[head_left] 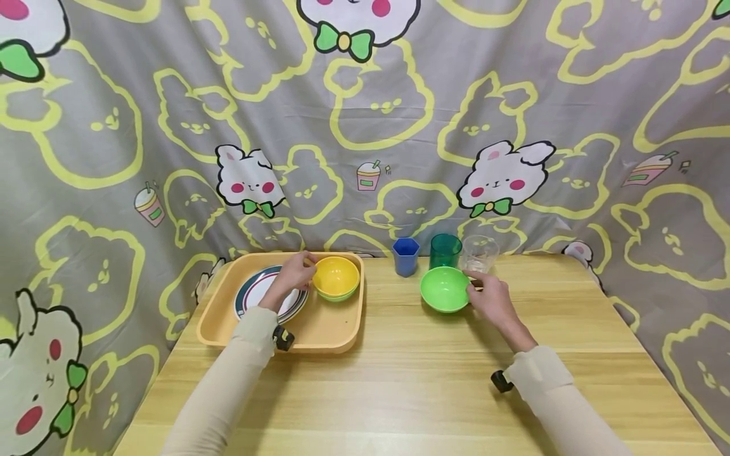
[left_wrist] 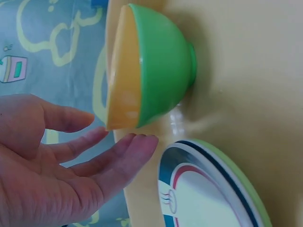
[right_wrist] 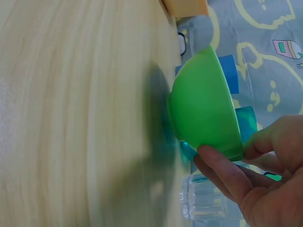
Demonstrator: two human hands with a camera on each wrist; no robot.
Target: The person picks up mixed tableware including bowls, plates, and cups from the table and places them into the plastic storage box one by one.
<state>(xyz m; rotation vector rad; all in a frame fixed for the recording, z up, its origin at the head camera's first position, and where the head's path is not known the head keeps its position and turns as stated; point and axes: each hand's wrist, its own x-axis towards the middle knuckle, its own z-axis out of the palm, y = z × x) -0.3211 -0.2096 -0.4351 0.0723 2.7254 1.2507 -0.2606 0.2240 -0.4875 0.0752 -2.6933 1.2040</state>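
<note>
Pinching a lime-green bowl (head_left: 445, 289) is the right hand (head_left: 492, 296); the left hand (head_left: 295, 273), fingers apart, hangs beside a yellow bowl (head_left: 336, 275), near a plate (left_wrist: 203, 203) bearing a wavy-line emblem (left_wrist: 169, 201).

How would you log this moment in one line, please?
left hand: beside yellow bowl; right hand: holds green bowl by rim; tray: stacked plates, yellow bowl nested inside second green bowl

From the head view's centre, glossy plastic shines: yellow bowl (head_left: 336, 277) at seven o'clock, green bowl (head_left: 445, 289) at four (smooth, too!); satiny wood-grain tabletop (head_left: 393, 386) at six, creased cloth curtain (head_left: 365, 136) at twelve.
</note>
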